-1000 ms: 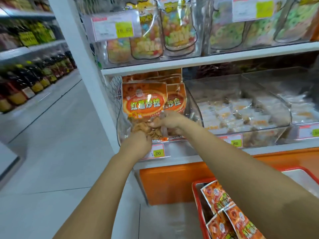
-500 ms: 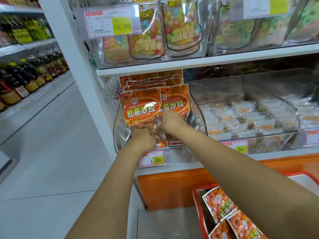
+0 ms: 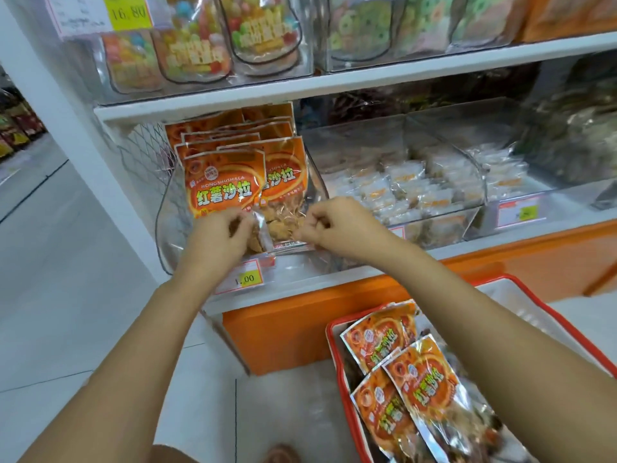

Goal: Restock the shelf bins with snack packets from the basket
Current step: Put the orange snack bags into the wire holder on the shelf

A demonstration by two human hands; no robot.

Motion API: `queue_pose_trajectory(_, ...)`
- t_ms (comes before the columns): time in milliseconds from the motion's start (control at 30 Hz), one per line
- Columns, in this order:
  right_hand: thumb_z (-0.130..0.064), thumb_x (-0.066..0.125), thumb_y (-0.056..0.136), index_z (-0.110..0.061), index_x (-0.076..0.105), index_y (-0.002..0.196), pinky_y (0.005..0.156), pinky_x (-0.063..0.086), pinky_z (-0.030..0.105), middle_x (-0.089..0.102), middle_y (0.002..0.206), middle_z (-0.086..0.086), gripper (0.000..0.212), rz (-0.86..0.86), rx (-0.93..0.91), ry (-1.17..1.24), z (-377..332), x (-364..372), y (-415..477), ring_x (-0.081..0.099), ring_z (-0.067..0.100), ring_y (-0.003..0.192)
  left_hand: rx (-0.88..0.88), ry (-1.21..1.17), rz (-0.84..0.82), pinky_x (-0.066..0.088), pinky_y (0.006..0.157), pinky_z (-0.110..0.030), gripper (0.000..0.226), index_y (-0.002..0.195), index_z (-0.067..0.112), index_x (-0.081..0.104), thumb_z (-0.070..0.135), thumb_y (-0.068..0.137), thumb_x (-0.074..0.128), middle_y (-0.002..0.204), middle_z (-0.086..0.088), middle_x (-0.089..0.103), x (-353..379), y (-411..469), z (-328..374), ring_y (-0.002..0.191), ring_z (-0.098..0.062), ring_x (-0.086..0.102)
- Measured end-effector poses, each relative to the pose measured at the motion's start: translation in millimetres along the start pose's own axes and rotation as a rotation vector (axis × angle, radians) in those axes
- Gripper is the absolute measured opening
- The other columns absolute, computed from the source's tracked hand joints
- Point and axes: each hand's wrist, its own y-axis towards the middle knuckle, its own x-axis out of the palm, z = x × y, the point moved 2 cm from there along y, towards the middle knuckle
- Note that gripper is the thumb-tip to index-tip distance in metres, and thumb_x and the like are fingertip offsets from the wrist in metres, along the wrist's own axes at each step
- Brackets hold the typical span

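L hand [image 3: 217,240] pinches front orange pkt [image 3: 223,185], R hand [image 3: 337,225] pinches 2nd pkt [image 3: 283,182] just behind, both standing in clear bin [image 3: 167,235].

Bright, even indoor light from above, soft shadow beneath the white shelf board [image 3: 367,78], pale glare on the clear plastic bin [image 3: 173,225] and the orange snack packets [image 3: 424,389] near right, wide-angle bending at the edges, far left aisle [image 3: 40,208] blurred, overall slightly soft.

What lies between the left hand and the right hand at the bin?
In the head view, the clear lower part of the rear orange packet lies between the left hand, which pinches the front orange packet, and the right hand.
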Motion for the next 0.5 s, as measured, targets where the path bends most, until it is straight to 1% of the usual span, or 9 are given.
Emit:
queue_pose_trajectory(33,-0.025,0.068,0.087,-0.002,0.06,0.073,0.059,0.042,0.026,0.055,0.061,0.003,0.028,-0.012,0.016,0.028,9,-4,-13,0.052,0.013,0.059,0.049,-0.046,0.058,0.038,0.056,-0.023,0.026,0.074,0.02,0.062,0.025,0.096,0.05,0.067,0.005,0.061,-4,-7,13,0.064,-0.011,0.054)
queue_pose_trajectory(100,-0.027,0.068,0.087,-0.006,0.058,0.068,0.059,0.046,0.028,0.058,0.058,0.002,0.03,-0.025,0.065,0.097,34,-8,-39,0.057,0.017,0.058,0.148,-0.079,0.049,0.034,0.053,-0.024,0.033,0.065,0.023,0.058,0.03,0.097,0.05,0.06,0.007,0.058,-1,-21,35,0.058,-0.005,0.052)
queue_pose_trajectory(200,-0.027,0.068,0.087,-0.004,0.058,0.066,0.061,0.048,0.03,0.059,0.055,0.0,0.033,-0.008,0.224,0.143,84,-7,-74,0.056,0.011,0.054,0.227,-0.045,-0.187,0.035,0.054,-0.024,0.036,0.061,0.024,0.056,0.032,0.096,0.05,0.057,0.009,0.058,28,-42,53,0.056,-0.003,0.053)
queue_pose_trajectory(267,-0.027,0.068,0.087,-0.006,0.057,0.061,0.056,0.043,0.023,0.059,0.055,0.0,0.035,-0.036,0.362,0.13,124,-2,-100,0.052,0.005,0.047,0.277,0.043,-0.314,0.042,0.058,-0.031,0.039,0.066,0.015,0.06,0.037,0.095,0.048,0.059,0.005,0.059,56,-55,60,0.059,-0.012,0.055)
queue_pose_trajectory(300,-0.028,0.068,0.087,-0.005,0.058,0.06,0.055,0.042,0.022,0.059,0.056,0.002,0.037,-0.059,0.436,0.134,145,2,-114,0.051,0.006,0.048,0.305,0.107,-0.363,0.043,0.06,-0.034,0.04,0.069,0.013,0.062,0.04,0.094,0.046,0.061,0.002,0.059,69,-62,65,0.062,-0.017,0.056)
queue_pose_trajectory(367,-0.028,0.068,0.087,-0.004,0.061,0.063,0.055,0.039,0.024,0.057,0.061,0.007,0.035,-0.089,0.59,0.163,186,8,-146,0.052,0.015,0.059,0.357,0.215,-0.469,0.041,0.061,-0.033,0.039,0.072,0.012,0.06,0.04,0.095,0.045,0.066,-0.002,0.06,97,-76,71,0.067,-0.022,0.055)
queue_pose_trajectory(433,-0.029,0.068,0.086,-0.008,0.063,0.071,0.054,0.04,0.019,0.058,0.067,0.005,0.026,-0.112,0.737,0.179,220,16,-180,0.053,0.016,0.063,0.386,0.307,-0.585,0.035,0.058,-0.032,0.034,0.073,0.016,0.056,0.038,0.097,0.044,0.069,0.001,0.057,122,-92,76,0.068,-0.02,0.052)
queue_pose_trajectory(467,-0.03,0.07,0.086,-0.01,0.065,0.078,0.056,0.043,0.016,0.06,0.071,0.002,0.022,-0.131,0.793,0.165,233,20,-196,0.055,0.014,0.066,0.38,0.34,-0.653,0.034,0.058,-0.031,0.031,0.076,0.017,0.055,0.036,0.097,0.044,0.071,0.002,0.055,135,-100,74,0.069,-0.018,0.052)
queue_pose_trajectory(500,-0.031,0.072,0.084,-0.013,0.067,0.085,0.063,0.046,0.016,0.063,0.077,0.0,0.019,-0.151,0.83,0.16,245,26,-211,0.058,0.013,0.074,0.358,0.359,-0.729,0.036,0.059,-0.031,0.028,0.08,0.017,0.056,0.034,0.098,0.043,0.075,0.003,0.056,147,-109,70,0.072,-0.018,0.053)
